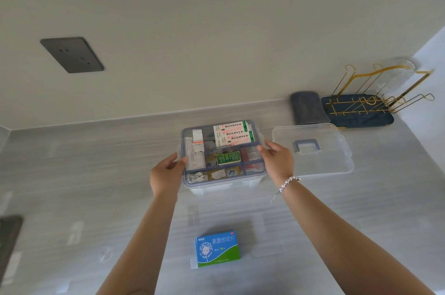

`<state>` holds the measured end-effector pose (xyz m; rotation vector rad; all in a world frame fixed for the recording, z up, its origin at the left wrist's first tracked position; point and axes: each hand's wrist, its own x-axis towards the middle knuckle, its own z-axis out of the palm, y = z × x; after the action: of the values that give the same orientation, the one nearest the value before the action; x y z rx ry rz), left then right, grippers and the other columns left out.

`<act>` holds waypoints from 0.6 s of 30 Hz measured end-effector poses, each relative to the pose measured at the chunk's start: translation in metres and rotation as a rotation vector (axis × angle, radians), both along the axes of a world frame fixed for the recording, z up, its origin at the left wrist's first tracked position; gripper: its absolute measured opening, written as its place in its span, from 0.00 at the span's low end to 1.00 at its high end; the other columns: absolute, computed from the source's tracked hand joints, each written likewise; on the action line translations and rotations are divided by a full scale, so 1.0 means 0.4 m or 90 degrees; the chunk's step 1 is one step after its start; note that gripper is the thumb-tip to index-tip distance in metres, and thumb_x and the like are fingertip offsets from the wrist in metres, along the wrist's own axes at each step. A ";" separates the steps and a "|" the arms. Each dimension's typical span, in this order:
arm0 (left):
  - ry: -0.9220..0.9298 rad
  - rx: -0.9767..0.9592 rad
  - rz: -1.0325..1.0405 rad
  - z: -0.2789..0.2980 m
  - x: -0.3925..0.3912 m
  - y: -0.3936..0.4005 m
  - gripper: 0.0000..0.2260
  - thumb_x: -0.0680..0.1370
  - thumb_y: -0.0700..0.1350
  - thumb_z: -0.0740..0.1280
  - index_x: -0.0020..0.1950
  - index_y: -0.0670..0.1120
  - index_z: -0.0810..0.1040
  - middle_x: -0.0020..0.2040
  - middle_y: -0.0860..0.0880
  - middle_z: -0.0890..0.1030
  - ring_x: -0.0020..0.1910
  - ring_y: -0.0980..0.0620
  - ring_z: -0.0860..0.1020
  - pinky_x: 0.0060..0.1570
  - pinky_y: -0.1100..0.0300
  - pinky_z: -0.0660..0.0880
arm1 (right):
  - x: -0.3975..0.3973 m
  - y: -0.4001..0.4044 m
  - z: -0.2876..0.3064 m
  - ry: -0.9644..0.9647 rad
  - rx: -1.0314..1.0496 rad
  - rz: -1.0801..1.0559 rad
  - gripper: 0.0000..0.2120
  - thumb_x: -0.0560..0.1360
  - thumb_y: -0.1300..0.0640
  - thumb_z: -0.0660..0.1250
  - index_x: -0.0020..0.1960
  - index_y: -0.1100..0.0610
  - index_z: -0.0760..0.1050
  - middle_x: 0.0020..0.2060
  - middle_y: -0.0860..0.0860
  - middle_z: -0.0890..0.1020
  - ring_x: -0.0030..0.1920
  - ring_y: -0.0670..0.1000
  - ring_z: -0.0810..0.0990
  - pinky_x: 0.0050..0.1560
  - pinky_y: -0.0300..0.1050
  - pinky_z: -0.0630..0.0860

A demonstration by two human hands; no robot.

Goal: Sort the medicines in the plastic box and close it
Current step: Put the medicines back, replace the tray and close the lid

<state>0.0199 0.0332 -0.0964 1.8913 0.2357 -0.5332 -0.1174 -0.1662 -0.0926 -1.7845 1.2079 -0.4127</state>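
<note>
Clear plastic with a blue-grey rim: the medicine box point(222, 182) sits on the grey tabletop point(96, 174) near the wall, its divided tray point(220, 150) full of packets and small cartons. My left hand point(166, 173) is curled around the tray's left edge and my right hand point(277, 160), bracelet point(287, 184) at the wrist, grips its right edge, fingers bent over the rim. The box's lid point(313, 150) lies flat just to the right, handle up. A blue and green medicine carton point(217, 252) rests on the tabletop nearer to me, well apart from the box.
</note>
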 end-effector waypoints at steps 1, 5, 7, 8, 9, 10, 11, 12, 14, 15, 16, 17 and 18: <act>0.001 0.000 0.002 0.000 -0.002 -0.001 0.22 0.71 0.46 0.73 0.63 0.45 0.77 0.42 0.54 0.82 0.45 0.50 0.80 0.56 0.51 0.78 | 0.003 -0.004 0.002 0.002 0.005 0.003 0.19 0.74 0.54 0.66 0.63 0.60 0.74 0.48 0.59 0.85 0.49 0.56 0.82 0.44 0.38 0.72; -0.033 0.031 -0.001 0.014 -0.021 -0.011 0.19 0.73 0.46 0.71 0.63 0.45 0.77 0.56 0.46 0.83 0.51 0.47 0.80 0.55 0.53 0.76 | -0.002 -0.024 0.010 0.029 0.012 0.048 0.20 0.74 0.51 0.66 0.64 0.58 0.74 0.50 0.58 0.84 0.46 0.52 0.81 0.44 0.39 0.72; -0.084 0.079 -0.016 0.028 -0.047 -0.026 0.19 0.74 0.48 0.69 0.64 0.46 0.76 0.63 0.46 0.79 0.59 0.46 0.77 0.59 0.51 0.73 | -0.021 -0.032 0.013 0.032 0.022 0.068 0.20 0.74 0.50 0.66 0.64 0.57 0.74 0.50 0.56 0.84 0.47 0.50 0.80 0.46 0.39 0.73; -0.119 0.103 -0.023 0.038 -0.063 -0.037 0.20 0.74 0.50 0.69 0.65 0.47 0.75 0.65 0.46 0.76 0.63 0.46 0.74 0.63 0.47 0.70 | -0.035 -0.036 0.013 0.027 0.031 0.070 0.21 0.74 0.50 0.66 0.64 0.57 0.73 0.51 0.55 0.84 0.47 0.49 0.79 0.48 0.40 0.73; -0.161 0.115 -0.030 0.051 -0.084 -0.051 0.19 0.74 0.50 0.68 0.64 0.48 0.75 0.65 0.46 0.75 0.64 0.45 0.73 0.66 0.43 0.67 | -0.052 -0.039 0.012 0.020 0.039 0.067 0.21 0.74 0.50 0.66 0.64 0.57 0.74 0.51 0.54 0.84 0.47 0.49 0.79 0.50 0.41 0.74; -0.204 0.107 -0.036 0.064 -0.107 -0.068 0.17 0.75 0.50 0.68 0.63 0.48 0.75 0.64 0.46 0.75 0.64 0.45 0.72 0.66 0.42 0.66 | -0.073 -0.044 0.009 0.015 0.042 0.062 0.20 0.74 0.50 0.66 0.63 0.56 0.74 0.51 0.54 0.83 0.48 0.49 0.79 0.51 0.42 0.74; -0.238 0.081 -0.048 0.076 -0.132 -0.087 0.15 0.75 0.49 0.67 0.61 0.49 0.77 0.62 0.47 0.76 0.63 0.47 0.73 0.66 0.45 0.67 | -0.097 -0.050 0.005 0.014 0.038 0.055 0.19 0.74 0.50 0.66 0.62 0.56 0.75 0.51 0.54 0.84 0.48 0.50 0.80 0.51 0.43 0.74; -0.259 0.045 -0.065 0.089 -0.161 -0.110 0.12 0.75 0.48 0.67 0.58 0.49 0.78 0.59 0.49 0.77 0.60 0.49 0.74 0.64 0.52 0.70 | -0.124 -0.058 0.000 0.016 0.036 0.044 0.18 0.74 0.50 0.66 0.61 0.55 0.76 0.51 0.54 0.84 0.47 0.49 0.79 0.50 0.42 0.74; -0.256 -0.024 -0.115 0.109 -0.223 -0.162 0.08 0.76 0.45 0.66 0.54 0.51 0.78 0.53 0.52 0.77 0.54 0.53 0.76 0.51 0.69 0.72 | -0.183 -0.079 -0.013 0.019 0.040 0.015 0.16 0.73 0.51 0.66 0.59 0.55 0.77 0.50 0.54 0.83 0.47 0.49 0.79 0.49 0.42 0.72; -0.244 -0.048 -0.144 0.113 -0.256 -0.189 0.07 0.76 0.44 0.66 0.52 0.52 0.78 0.51 0.53 0.77 0.50 0.54 0.77 0.46 0.72 0.72 | -0.211 -0.093 -0.020 0.024 0.040 -0.001 0.15 0.74 0.52 0.66 0.59 0.55 0.77 0.51 0.54 0.83 0.48 0.50 0.79 0.49 0.42 0.71; -0.234 -0.065 -0.171 0.114 -0.288 -0.218 0.06 0.76 0.44 0.66 0.51 0.53 0.78 0.50 0.53 0.78 0.47 0.56 0.77 0.44 0.73 0.72 | -0.240 -0.109 -0.028 0.034 0.035 -0.018 0.15 0.74 0.53 0.66 0.58 0.55 0.77 0.52 0.54 0.83 0.50 0.51 0.79 0.51 0.42 0.71; -0.223 -0.075 -0.200 0.109 -0.322 -0.247 0.06 0.76 0.43 0.66 0.50 0.54 0.78 0.49 0.53 0.79 0.44 0.58 0.77 0.42 0.73 0.71 | -0.267 -0.128 -0.035 0.048 0.029 -0.032 0.14 0.74 0.53 0.66 0.58 0.56 0.78 0.53 0.54 0.83 0.52 0.52 0.80 0.53 0.43 0.71; -0.211 -0.080 -0.228 0.100 -0.354 -0.275 0.07 0.76 0.43 0.66 0.48 0.55 0.77 0.48 0.54 0.79 0.42 0.61 0.77 0.40 0.74 0.71 | -0.293 -0.150 -0.043 0.062 0.022 -0.043 0.14 0.74 0.54 0.66 0.59 0.56 0.77 0.54 0.54 0.82 0.53 0.53 0.80 0.54 0.43 0.70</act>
<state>-0.1216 -0.0766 -0.0562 1.8727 -0.3523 -0.4488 -0.2346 -0.2263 -0.1097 -1.7548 1.3388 -0.3447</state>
